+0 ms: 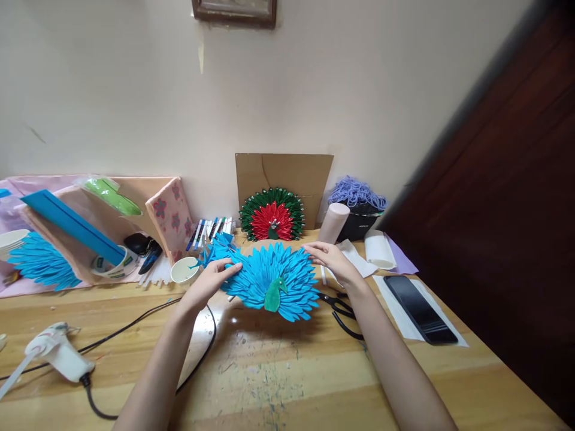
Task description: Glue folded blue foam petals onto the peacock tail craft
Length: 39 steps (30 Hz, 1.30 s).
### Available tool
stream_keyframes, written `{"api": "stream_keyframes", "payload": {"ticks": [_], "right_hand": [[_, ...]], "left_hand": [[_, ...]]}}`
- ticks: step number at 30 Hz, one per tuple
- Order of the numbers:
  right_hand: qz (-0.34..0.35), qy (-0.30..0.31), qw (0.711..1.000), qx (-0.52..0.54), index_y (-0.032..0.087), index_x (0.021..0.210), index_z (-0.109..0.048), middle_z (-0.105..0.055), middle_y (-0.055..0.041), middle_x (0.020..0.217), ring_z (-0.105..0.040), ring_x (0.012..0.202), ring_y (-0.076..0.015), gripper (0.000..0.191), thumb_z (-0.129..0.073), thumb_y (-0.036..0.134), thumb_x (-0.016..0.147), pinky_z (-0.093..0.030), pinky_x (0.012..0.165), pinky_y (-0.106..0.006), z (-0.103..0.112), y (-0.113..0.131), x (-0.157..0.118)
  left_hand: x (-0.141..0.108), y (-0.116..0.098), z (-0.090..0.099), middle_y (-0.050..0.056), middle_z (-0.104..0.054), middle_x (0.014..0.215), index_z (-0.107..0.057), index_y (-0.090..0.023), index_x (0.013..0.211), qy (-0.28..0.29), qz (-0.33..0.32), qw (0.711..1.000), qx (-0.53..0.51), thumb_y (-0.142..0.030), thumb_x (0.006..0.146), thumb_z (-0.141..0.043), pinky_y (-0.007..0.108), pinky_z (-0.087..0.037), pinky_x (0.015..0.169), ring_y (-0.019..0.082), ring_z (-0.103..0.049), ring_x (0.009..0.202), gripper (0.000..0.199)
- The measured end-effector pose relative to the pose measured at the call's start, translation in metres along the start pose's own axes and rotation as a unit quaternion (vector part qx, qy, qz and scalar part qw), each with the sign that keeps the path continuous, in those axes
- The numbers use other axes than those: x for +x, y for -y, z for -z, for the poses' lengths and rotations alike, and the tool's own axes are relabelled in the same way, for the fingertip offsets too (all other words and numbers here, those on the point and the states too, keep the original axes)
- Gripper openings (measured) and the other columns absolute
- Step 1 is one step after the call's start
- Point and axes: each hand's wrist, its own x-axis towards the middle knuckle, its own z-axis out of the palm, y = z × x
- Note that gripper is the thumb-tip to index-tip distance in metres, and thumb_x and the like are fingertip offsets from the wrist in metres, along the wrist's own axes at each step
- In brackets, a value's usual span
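Observation:
A blue fan-shaped peacock craft [256, 278] with many pointed petals is held tilted over the wooden table. A green bird body [273, 296] sits at its front. My left hand [215, 280] grips its left edge, thumb on top of the petals and the other fingers partly hidden. At the upper right edge, my right hand [330, 258] has its fingertips on the petals, its fingers close together. More blue pieces [221, 245] lie behind the craft on the left, near a white paper cup [184, 270].
Black scissors [345, 311] and a phone [420, 308] lie right. A glue gun [60, 353] with its cable is at the left. Behind stand markers [211, 232], a red and green peacock [272, 218], cardboard [287, 170] and a pale cylinder [333, 222].

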Motion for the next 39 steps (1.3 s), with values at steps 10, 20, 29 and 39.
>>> {"api": "stream_keyframes", "payload": {"ticks": [10, 20, 29, 39], "right_hand": [[-0.018, 0.000, 0.999, 0.052, 0.016, 0.075, -0.067, -0.066, -0.0020, 0.071, -0.057, 0.063, -0.0119, 0.026, -0.072, 0.036, 0.060, -0.041, 0.059, -0.023, -0.012, -0.004, -0.001], [-0.021, -0.113, 0.990, 0.080, 0.015, 0.079, -0.065, -0.066, -0.0028, 0.069, -0.057, 0.060, -0.0133, 0.034, -0.073, 0.038, 0.055, -0.040, 0.054, -0.024, -0.010, -0.014, 0.008], [-0.029, 0.022, 0.996, 0.088, 0.016, 0.075, -0.068, -0.066, -0.0022, 0.070, -0.059, 0.064, -0.0121, 0.026, -0.071, 0.037, 0.061, -0.044, 0.062, -0.024, -0.011, 0.000, -0.003], [-0.037, 0.038, 0.996, 0.069, 0.015, 0.069, -0.067, -0.065, -0.0014, 0.067, -0.057, 0.061, -0.0114, 0.027, -0.072, 0.038, 0.058, -0.045, 0.064, -0.025, -0.017, 0.003, -0.006]], "left_hand": [[0.013, 0.015, -0.015, -0.001, -0.058, 0.054, -0.060, -0.013, 0.073, -0.127, 0.068, 0.973, -0.181, -0.053, 0.064, -0.062, 0.019, -0.035, 0.040, 0.009, -0.048, 0.041, 0.042], [0.003, 0.000, -0.052, 0.006, -0.067, 0.097, -0.061, -0.016, 0.097, -0.068, -0.024, 0.903, -0.423, -0.030, 0.069, -0.068, 0.028, -0.051, 0.078, 0.019, -0.062, 0.092, 0.032], [0.004, 0.003, -0.065, 0.007, -0.066, 0.104, -0.061, -0.016, 0.104, -0.146, -0.026, 0.882, -0.447, -0.011, 0.065, -0.069, 0.036, -0.049, 0.088, 0.024, -0.059, 0.102, 0.040], [0.001, -0.006, -0.058, 0.009, -0.068, 0.099, -0.059, -0.014, 0.109, -0.165, 0.013, 0.881, -0.443, -0.010, 0.065, -0.069, 0.034, -0.050, 0.088, 0.023, -0.060, 0.099, 0.045]]}}
